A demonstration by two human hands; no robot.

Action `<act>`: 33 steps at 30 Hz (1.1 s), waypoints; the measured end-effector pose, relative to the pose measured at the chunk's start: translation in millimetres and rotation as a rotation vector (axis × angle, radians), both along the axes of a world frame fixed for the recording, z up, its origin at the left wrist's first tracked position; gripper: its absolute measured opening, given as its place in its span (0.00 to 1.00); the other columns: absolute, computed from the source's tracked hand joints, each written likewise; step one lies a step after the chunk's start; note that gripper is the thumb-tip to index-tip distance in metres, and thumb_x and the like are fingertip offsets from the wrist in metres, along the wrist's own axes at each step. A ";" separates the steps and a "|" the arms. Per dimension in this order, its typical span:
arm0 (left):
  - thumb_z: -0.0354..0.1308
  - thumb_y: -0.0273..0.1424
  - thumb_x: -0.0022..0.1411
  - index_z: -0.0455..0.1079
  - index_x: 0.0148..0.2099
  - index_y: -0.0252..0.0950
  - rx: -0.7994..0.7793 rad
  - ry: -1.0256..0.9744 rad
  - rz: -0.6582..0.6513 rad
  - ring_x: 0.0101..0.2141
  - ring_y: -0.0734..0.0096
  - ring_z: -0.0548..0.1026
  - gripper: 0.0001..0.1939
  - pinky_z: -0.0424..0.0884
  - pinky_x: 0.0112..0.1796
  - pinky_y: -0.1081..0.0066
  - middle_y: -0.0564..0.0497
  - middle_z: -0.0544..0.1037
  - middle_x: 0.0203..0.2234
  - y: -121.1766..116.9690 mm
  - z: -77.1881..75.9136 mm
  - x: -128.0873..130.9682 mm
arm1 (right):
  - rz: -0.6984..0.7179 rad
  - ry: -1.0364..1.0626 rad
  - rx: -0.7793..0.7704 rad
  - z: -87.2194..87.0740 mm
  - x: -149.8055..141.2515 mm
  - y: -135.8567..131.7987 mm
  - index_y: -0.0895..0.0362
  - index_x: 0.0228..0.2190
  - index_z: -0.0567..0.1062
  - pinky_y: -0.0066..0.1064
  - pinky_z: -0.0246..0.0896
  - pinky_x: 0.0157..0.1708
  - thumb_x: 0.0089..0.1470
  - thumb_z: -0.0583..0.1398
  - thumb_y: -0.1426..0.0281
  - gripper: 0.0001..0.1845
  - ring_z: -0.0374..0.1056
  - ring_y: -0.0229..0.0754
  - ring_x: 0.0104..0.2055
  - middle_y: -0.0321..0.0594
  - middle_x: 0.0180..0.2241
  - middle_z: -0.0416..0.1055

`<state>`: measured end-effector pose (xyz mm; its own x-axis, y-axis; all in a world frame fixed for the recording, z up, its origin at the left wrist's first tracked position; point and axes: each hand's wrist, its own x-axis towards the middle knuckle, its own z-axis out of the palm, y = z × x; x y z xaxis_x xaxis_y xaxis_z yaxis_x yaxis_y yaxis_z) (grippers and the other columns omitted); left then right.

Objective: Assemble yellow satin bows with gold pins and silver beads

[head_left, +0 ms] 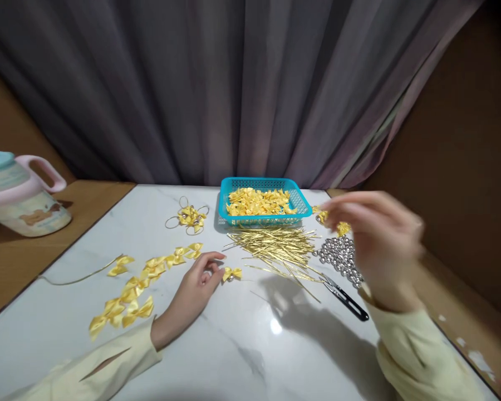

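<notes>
My left hand [194, 292] rests on the white marble table [242, 340], fingers stretched out flat, its fingertips touching a small yellow bow [232, 273]. My right hand [379, 245] is raised above the table at the right, blurred by motion, its fingers pinched on a yellow bow [342, 228]. Below it lies a pile of silver bells [340, 256]. A heap of gold wire ties [275, 248] lies between the hands. A teal basket [225, 206] full of yellow bows stands behind the ties.
Several loose yellow bows [133, 289] trail along the table left of my left hand. A bow cluster with gold loops [190, 217] lies near the basket. Black snips [344, 295] lie by the bells. A pastel jug [16, 195] stands at far left. A grey curtain hangs behind.
</notes>
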<state>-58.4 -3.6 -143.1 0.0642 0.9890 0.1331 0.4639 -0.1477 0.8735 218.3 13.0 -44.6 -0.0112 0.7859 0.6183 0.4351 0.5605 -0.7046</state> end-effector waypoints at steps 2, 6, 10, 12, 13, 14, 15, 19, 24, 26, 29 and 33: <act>0.50 0.34 0.62 0.63 0.45 0.37 0.042 0.016 0.005 0.32 0.69 0.69 0.10 0.65 0.32 0.70 0.50 0.69 0.33 -2.0 1.9 -1.0 | 0.049 -0.206 -0.152 -25.1 -9.0 25.9 0.61 0.38 0.73 0.31 0.66 0.32 0.56 0.57 0.72 0.08 0.70 0.40 0.33 0.42 0.34 0.73; 0.49 0.30 0.63 0.63 0.45 0.39 0.189 0.053 -0.035 0.44 0.65 0.67 0.08 0.64 0.38 0.69 0.47 0.66 0.45 -9.6 5.6 -2.3 | 0.089 -0.434 -0.260 -87.8 -24.9 68.7 0.63 0.31 0.75 0.31 0.62 0.30 0.44 0.63 0.81 0.08 0.68 0.41 0.30 0.42 0.27 0.72; 0.48 0.25 0.64 0.62 0.47 0.41 0.366 0.144 -0.210 0.49 0.65 0.64 0.10 0.64 0.43 0.69 0.47 0.64 0.46 -17.5 5.5 -2.6 | 0.040 -0.491 -0.228 -116.0 -26.8 76.1 0.62 0.29 0.72 0.33 0.61 0.35 0.51 0.61 0.76 0.01 0.66 0.39 0.33 0.37 0.29 0.70; 0.48 0.24 0.64 0.61 0.49 0.41 0.384 0.162 -0.239 0.49 0.66 0.64 0.12 0.64 0.44 0.68 0.47 0.64 0.46 -18.7 4.6 -2.7 | 0.021 -0.498 -0.217 -114.0 -24.5 74.0 0.61 0.27 0.72 0.32 0.61 0.33 0.52 0.60 0.74 0.03 0.66 0.38 0.31 0.36 0.27 0.69; 0.48 0.24 0.64 0.61 0.49 0.40 0.383 0.165 -0.240 0.49 0.66 0.64 0.12 0.64 0.45 0.68 0.47 0.64 0.46 -18.6 4.1 -2.7 | 0.012 -0.495 -0.211 -110.9 -23.2 72.9 0.60 0.26 0.72 0.31 0.60 0.32 0.50 0.61 0.75 0.02 0.65 0.39 0.31 0.37 0.26 0.69; 0.48 0.23 0.64 0.61 0.49 0.40 0.381 0.167 -0.236 0.49 0.66 0.64 0.12 0.64 0.46 0.68 0.47 0.64 0.46 -18.3 3.5 -2.8 | 0.004 -0.491 -0.203 -107.3 -22.1 72.0 0.59 0.25 0.73 0.31 0.59 0.32 0.49 0.61 0.76 0.03 0.65 0.40 0.30 0.38 0.26 0.70; 0.49 0.23 0.64 0.61 0.49 0.40 0.380 0.169 -0.230 0.49 0.66 0.64 0.12 0.64 0.46 0.67 0.47 0.64 0.46 -17.8 3.0 -2.9 | -0.004 -0.484 -0.195 -103.6 -21.0 71.5 0.59 0.24 0.73 0.31 0.59 0.31 0.47 0.62 0.77 0.03 0.65 0.41 0.30 0.39 0.25 0.71; 0.48 0.24 0.64 0.62 0.48 0.39 0.364 0.171 -0.226 0.49 0.65 0.64 0.11 0.64 0.48 0.66 0.46 0.66 0.45 -17.0 1.6 -3.2 | -0.028 -0.456 -0.163 -93.7 -16.6 71.5 0.57 0.21 0.75 0.33 0.58 0.33 0.45 0.62 0.77 0.05 0.66 0.46 0.32 0.42 0.25 0.73; 0.48 0.25 0.65 0.62 0.48 0.39 0.330 0.183 -0.231 0.47 0.66 0.66 0.10 0.65 0.47 0.66 0.46 0.66 0.44 -17.8 0.9 -3.0 | -0.080 -0.396 -0.151 -88.3 -12.9 71.7 0.57 0.22 0.76 0.32 0.57 0.29 0.47 0.61 0.73 0.05 0.66 0.45 0.28 0.41 0.23 0.73; 0.47 0.25 0.65 0.62 0.47 0.39 0.325 0.185 -0.235 0.47 0.66 0.66 0.10 0.65 0.47 0.66 0.46 0.66 0.44 -17.2 0.3 -2.9 | -0.088 -0.363 -0.142 -85.0 -13.5 70.2 0.57 0.23 0.76 0.31 0.56 0.29 0.48 0.61 0.71 0.05 0.66 0.44 0.27 0.41 0.24 0.74; 0.47 0.25 0.65 0.61 0.47 0.39 0.312 0.193 -0.245 0.47 0.66 0.66 0.09 0.65 0.47 0.66 0.46 0.67 0.44 -15.1 -0.5 -2.4 | -0.079 -0.315 -0.137 -80.1 -14.3 68.0 0.56 0.25 0.76 0.31 0.56 0.31 0.48 0.59 0.71 0.05 0.66 0.44 0.29 0.41 0.25 0.74; 0.47 0.26 0.65 0.62 0.46 0.38 0.280 0.195 -0.239 0.46 0.65 0.67 0.08 0.65 0.46 0.65 0.46 0.67 0.43 -13.4 0.1 -1.3 | -0.079 -0.230 -0.183 -76.5 -9.4 69.7 0.56 0.23 0.76 0.32 0.56 0.32 0.45 0.58 0.75 0.05 0.66 0.45 0.29 0.40 0.23 0.74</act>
